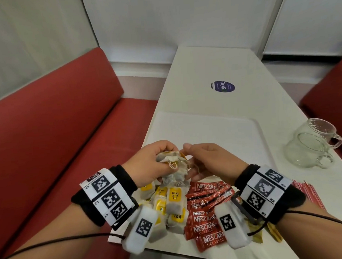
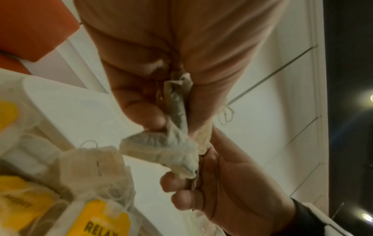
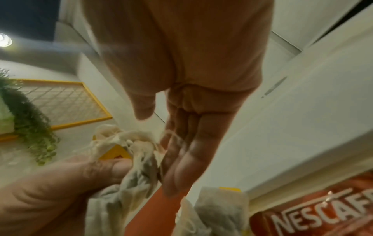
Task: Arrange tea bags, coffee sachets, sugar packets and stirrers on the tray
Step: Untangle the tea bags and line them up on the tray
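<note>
My left hand [image 1: 158, 159] grips a crumpled bunch of tea bags [image 1: 174, 165] with tangled strings, held above the near edge of the white tray [image 1: 205, 125]. My right hand [image 1: 205, 161] is beside it, its straight fingers [image 3: 187, 151] under the bunch with strings lying across them and the thumb apart. The bunch [image 2: 177, 151] hangs between both hands. Below them more tea bags with yellow tags [image 1: 174, 206] lie heaped on the table. Red Nescafe sachets [image 1: 206, 218] lie right of that heap. Red-striped stirrers [image 1: 308, 191] and yellowish sugar packets [image 1: 257, 235] are partly hidden by my right wrist.
A clear glass jug [image 1: 311, 143] stands on the table right of the tray. A round dark sticker [image 1: 222, 86] is on the white table beyond the tray. Red bench seats [image 1: 57, 135] flank the table. The tray's surface is bare.
</note>
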Tool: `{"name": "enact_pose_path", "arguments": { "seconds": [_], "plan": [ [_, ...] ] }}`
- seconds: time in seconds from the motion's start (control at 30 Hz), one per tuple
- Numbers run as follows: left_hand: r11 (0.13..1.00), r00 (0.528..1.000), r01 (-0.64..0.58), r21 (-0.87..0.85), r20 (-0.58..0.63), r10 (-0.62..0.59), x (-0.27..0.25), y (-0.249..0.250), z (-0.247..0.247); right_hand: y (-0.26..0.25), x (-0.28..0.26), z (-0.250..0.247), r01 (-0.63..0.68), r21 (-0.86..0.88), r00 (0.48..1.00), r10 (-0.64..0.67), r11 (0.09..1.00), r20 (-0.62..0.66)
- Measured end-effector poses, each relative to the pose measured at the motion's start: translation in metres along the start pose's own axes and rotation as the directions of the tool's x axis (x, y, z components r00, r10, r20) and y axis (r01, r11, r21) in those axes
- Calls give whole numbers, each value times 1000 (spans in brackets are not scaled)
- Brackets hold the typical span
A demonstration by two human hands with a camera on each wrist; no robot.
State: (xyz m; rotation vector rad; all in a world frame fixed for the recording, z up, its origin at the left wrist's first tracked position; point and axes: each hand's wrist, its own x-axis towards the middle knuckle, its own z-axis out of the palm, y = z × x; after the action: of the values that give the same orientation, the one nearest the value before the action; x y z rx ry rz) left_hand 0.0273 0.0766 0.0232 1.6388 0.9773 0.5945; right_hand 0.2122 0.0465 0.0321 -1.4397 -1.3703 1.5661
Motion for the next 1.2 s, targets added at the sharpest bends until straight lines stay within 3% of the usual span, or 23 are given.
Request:
{"name": "enact_pose_path", "arguments": {
  "seconds": [0.07,0.17,0.43,0.6,0.77,0.97,1.2],
  "plan": [
    [1000,1000,-21,23,-14,21,1,-1,-1,1,3,2,0,12,1000,0,1000,-4],
    [999,999,-31,40,-29,32,3,-5,-6,1,8,-2,67,75,991,-58,995,-117],
    [999,999,40,14,-18,-40,10,-12,-12,-2,16,-11,227,96,956,-203,969,-212],
    [998,998,60,21,-17,-60,15,-12,-12,-9,18,-19,302,35,938,-290,953,-188],
    [998,996,63,-30,-61,-65,16,-7,-8,-14,20,-31,300,8,933,-292,954,-211],
    [995,996,86,-51,-16,-86,25,6,1,-17,20,-36,252,77,967,-247,965,-66],
    [988,988,153,-10,-20,-154,32,12,2,-11,30,-37,294,3,952,-293,956,-89]
  ]
}}
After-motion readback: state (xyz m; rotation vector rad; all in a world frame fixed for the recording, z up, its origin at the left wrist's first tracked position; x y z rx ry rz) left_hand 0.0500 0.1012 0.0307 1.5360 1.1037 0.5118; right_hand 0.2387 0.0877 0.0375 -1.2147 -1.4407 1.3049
